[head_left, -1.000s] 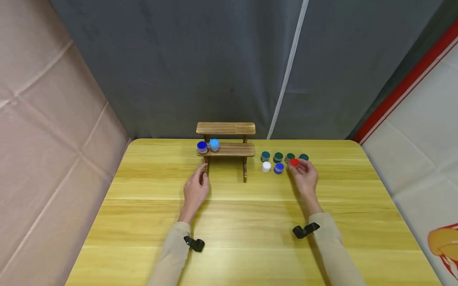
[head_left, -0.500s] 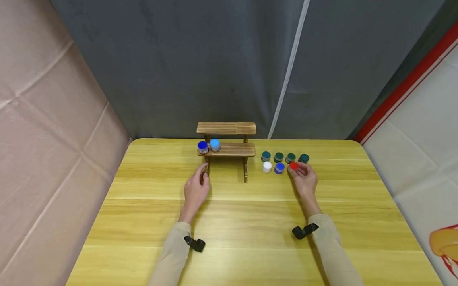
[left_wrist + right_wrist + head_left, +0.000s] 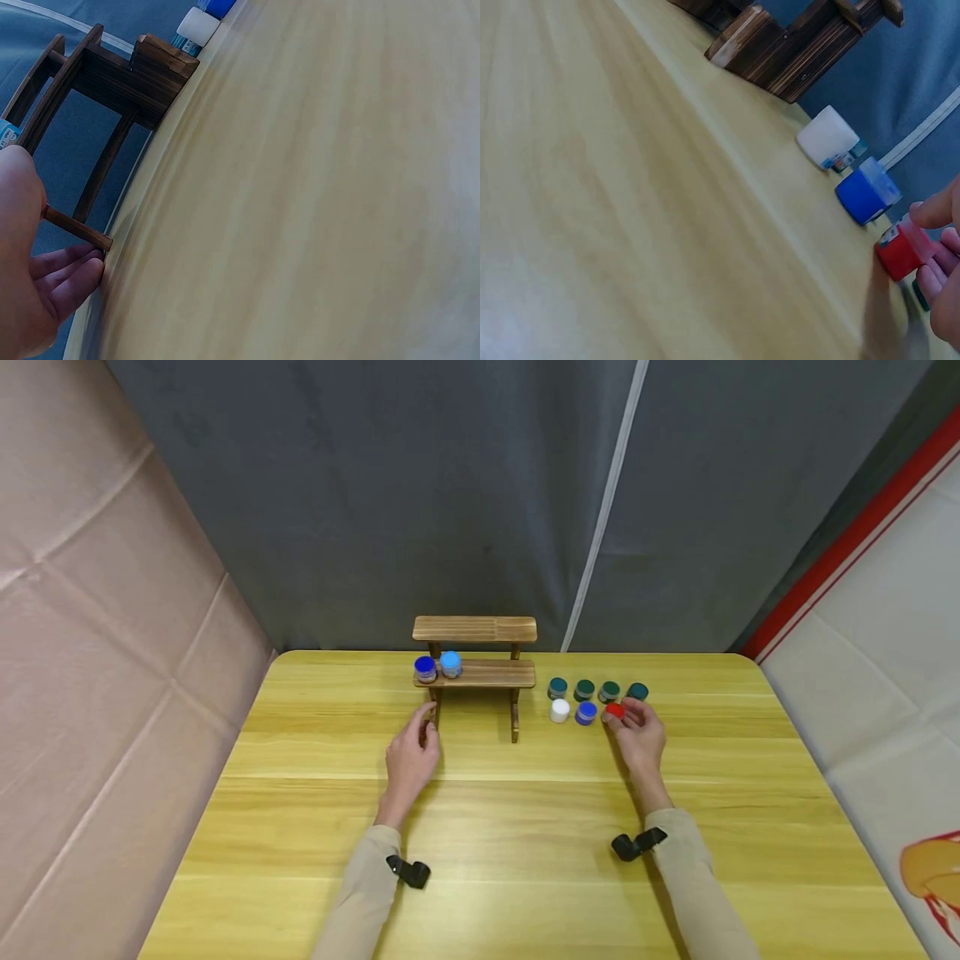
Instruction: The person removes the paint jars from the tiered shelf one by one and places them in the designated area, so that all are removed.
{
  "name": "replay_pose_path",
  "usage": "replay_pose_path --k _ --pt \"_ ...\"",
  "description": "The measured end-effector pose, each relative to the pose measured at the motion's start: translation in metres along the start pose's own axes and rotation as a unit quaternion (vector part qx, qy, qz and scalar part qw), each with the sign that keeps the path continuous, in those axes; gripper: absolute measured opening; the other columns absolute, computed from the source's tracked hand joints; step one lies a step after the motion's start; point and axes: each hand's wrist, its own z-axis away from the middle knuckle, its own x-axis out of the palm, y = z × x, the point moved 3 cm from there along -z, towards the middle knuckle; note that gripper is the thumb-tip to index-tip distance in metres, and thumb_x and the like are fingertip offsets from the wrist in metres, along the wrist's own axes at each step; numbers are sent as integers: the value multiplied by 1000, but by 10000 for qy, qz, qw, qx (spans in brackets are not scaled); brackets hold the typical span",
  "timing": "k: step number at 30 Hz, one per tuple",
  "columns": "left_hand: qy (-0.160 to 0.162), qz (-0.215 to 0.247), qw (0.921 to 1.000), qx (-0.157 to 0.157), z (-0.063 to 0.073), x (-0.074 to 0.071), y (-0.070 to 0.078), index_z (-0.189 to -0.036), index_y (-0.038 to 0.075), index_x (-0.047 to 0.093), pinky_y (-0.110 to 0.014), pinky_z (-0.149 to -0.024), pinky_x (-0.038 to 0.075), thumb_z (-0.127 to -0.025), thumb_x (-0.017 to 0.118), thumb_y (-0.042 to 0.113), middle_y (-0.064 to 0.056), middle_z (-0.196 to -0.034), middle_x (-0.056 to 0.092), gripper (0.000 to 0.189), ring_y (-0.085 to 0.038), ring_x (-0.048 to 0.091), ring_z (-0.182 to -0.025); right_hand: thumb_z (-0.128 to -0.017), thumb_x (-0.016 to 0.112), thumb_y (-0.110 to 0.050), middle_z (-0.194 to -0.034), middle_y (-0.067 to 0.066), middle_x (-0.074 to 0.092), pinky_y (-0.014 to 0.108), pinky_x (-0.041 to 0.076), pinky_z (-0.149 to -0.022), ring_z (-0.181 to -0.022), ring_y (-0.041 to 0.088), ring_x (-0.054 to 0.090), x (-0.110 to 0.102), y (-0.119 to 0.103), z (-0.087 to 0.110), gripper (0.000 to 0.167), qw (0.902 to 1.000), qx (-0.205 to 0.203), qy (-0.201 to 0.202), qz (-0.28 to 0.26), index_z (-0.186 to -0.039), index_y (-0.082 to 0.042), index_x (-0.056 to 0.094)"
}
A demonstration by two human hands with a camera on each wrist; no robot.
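Note:
My right hand [image 3: 642,740] pinches a small red-lidded paint pot [image 3: 614,711] between thumb and fingers. In the right wrist view the red pot [image 3: 900,251] sits low at the table surface, at the end of a row with a blue pot [image 3: 868,192] and a white pot [image 3: 826,138]. A small two-tier wooden rack [image 3: 495,674] stands at the table's back. Its left front leg lies between the thumb and fingers of my left hand [image 3: 411,762], which holds it; in the left wrist view the curled fingers [image 3: 79,289] are at the leg's foot.
On the rack's lower tier, at its left end, stand a dark blue pot [image 3: 425,669] and a light blue pot [image 3: 451,664]. Several green-lidded pots [image 3: 584,690] line up behind the front row. A grey curtain [image 3: 375,510] hangs behind the table [image 3: 495,860].
My right hand has brought the red pot slightly down and toward me, into line with the white and blue pots. My left hand stays at the rack's leg.

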Motion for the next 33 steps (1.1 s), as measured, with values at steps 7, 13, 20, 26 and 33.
replay_pose_path --k 7,13,20,26,33 --pt "3 -10 10000 -10 0 0 -1 -144 31 55 -33 -57 42 -102 50 21 -4 -81 64 43 -18 51 -63 -87 74 -1 -128 20 64 31 50 -106 -119 30 63 2 -22 1 43 9995 -257 158 -75 -129 3 62" --pt "-4 -20 10000 -25 0 0 -1 -144 30 55 -33 -57 41 -103 50 22 -4 -82 64 43 -18 51 -63 -88 74 1 -129 24 63 36 48 -109 -120 35 61 10 -42 4 43 9979 -585 46 -285 -128 6 62" --pt "-16 -22 10000 -37 0 0 -1 -144 32 55 -33 -58 41 -103 49 23 -4 -81 64 43 -19 52 -64 -90 73 -1 -133 24 62 40 46 -110 -124 36 60 21 -64 11 45 9949 -871 -205 -473 -132 7 60" --pt "18 -17 10000 -12 0 -1 -1 -144 31 55 -33 -59 42 -102 49 22 -4 -82 65 43 -19 53 -64 -90 73 -1 -131 24 63 38 47 -109 -124 36 59 31 -84 18 43 9907 -1129 -389 -646 -129 8 60" --pt "13 -27 10000 -11 0 0 -2 -144 31 55 -33 -58 41 -102 50 23 -3 -82 65 43 -18 52 -63 -90 74 -1 -131 24 62 39 46 -111 -125 35 59 44 -103 25 44 9860 -1286 -658 -831 -130 9 59"
